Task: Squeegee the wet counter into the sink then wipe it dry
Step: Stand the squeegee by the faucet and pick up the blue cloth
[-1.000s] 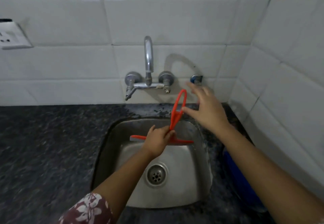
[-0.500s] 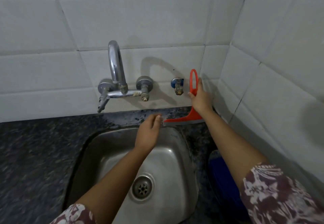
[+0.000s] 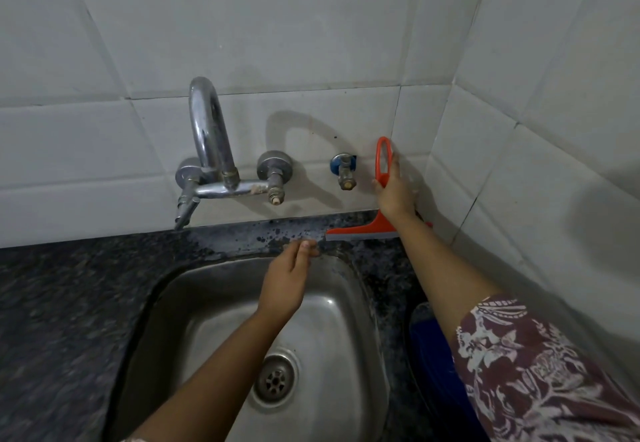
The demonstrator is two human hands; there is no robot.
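- Fingers [image 3: 396, 170] of the right hand [image 3: 394, 196] curl round the squeegee [image 3: 367, 228], gripping its orange looped plastic handle.
- Its handle stands upright against the white tiled wall [image 3: 311, 43]; its grey rubber blade runs left to right on the wet, speckled dark stone surface [image 3: 225, 237] behind the steel sink [image 3: 207, 303].
- Left hand [image 3: 287, 282] is relaxed, its straight fingers just beside the blade's left end.

Both arms are stretched out forward here. The right hand [image 3: 396, 192] is the far one, reaching up and away. It's got the looped handle of an orange plastic squeegee [image 3: 383, 161] gripped between thumb and fingers. That forearm's bare up to a maroon floral sleeve [image 3: 540, 365]. The left hand [image 3: 287, 282] sits lower and nearer, palm down, fingers [image 3: 308, 246] straight and together, holding nothing.
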